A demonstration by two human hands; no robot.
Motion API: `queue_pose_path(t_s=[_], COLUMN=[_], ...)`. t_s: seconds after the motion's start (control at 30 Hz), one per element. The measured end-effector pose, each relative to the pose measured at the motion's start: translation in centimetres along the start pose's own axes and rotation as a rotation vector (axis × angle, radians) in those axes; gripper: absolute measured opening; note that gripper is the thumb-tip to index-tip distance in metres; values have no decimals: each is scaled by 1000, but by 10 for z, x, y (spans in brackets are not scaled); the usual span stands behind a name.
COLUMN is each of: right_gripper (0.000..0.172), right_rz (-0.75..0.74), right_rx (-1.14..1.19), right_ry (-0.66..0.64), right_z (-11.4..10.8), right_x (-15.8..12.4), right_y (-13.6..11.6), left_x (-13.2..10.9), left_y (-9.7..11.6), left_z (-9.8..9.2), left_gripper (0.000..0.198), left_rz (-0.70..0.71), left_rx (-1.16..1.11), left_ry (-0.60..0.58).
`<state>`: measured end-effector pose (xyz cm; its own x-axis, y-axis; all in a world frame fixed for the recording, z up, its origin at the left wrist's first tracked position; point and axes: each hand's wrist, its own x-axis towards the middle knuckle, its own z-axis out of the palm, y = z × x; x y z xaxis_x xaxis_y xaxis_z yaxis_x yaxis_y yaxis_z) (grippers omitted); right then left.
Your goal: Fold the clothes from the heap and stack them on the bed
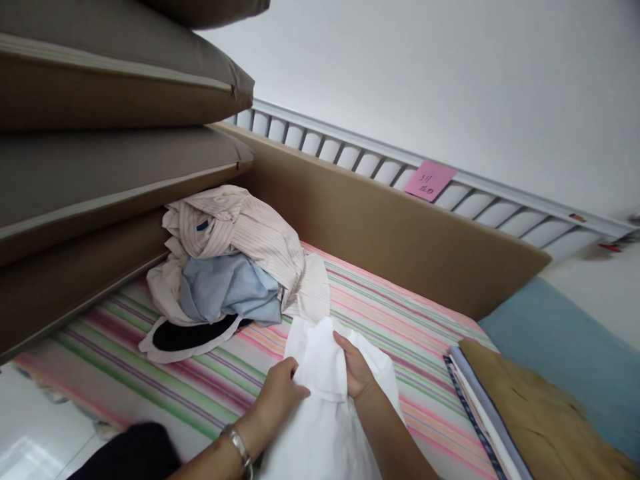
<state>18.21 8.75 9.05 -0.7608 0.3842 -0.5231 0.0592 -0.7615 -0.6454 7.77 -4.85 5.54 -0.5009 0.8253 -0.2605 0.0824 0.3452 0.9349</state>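
A white garment (325, 407) hangs between my two hands over the bed, its lower part running out at the bottom of the view. My left hand (281, 392), below a silver bracelet (237, 445), pinches its left edge. On the opposite edge my right hand (356, 368) grips the cloth, thumb on top and fingers partly hidden. Just beyond lies a heap with a pinstriped shirt (260, 230), a light blue cloth (230, 287) and a white-edged black piece (193, 337). Beneath everything is a striped bed sheet (200, 387).
Thick grey-brown cushions (115, 160) are stacked on the left. A tan board (350, 213) and a white railing (320, 143) with a pink note (430, 180) line the back. Folded clothes (545, 413) lie at the right, beside a blue surface (555, 333).
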Motion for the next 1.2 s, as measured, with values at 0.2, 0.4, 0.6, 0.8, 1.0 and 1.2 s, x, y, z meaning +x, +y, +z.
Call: queue_pose_path(t_s=[0.2, 0.4, 0.6, 0.8, 1.0, 1.2], right_gripper=[51, 35, 43, 47, 47, 45], right_rz=[108, -7, 0, 7, -13, 50], right_rx=[-90, -145, -50, 4, -24, -24], right_ry=[-127, -69, -67, -31, -40, -19], right_z=[5, 1, 0, -3, 0, 6], right_x=[4, 7, 6, 4, 4, 3], right_y=[-4, -3, 2, 5, 4, 5], left_x=[-11, -13, -12, -9, -6, 2], left_y=[13, 13, 11, 4, 9, 6], left_z=[-2, -1, 0, 3, 1, 3], left_gripper=[30, 33, 35, 34, 25, 28], left_rz=[176, 214, 152, 99, 98, 77], left_rx=[33, -5, -17, -29, -236, -370], left_ry=[27, -8, -40, -53, -21, -33])
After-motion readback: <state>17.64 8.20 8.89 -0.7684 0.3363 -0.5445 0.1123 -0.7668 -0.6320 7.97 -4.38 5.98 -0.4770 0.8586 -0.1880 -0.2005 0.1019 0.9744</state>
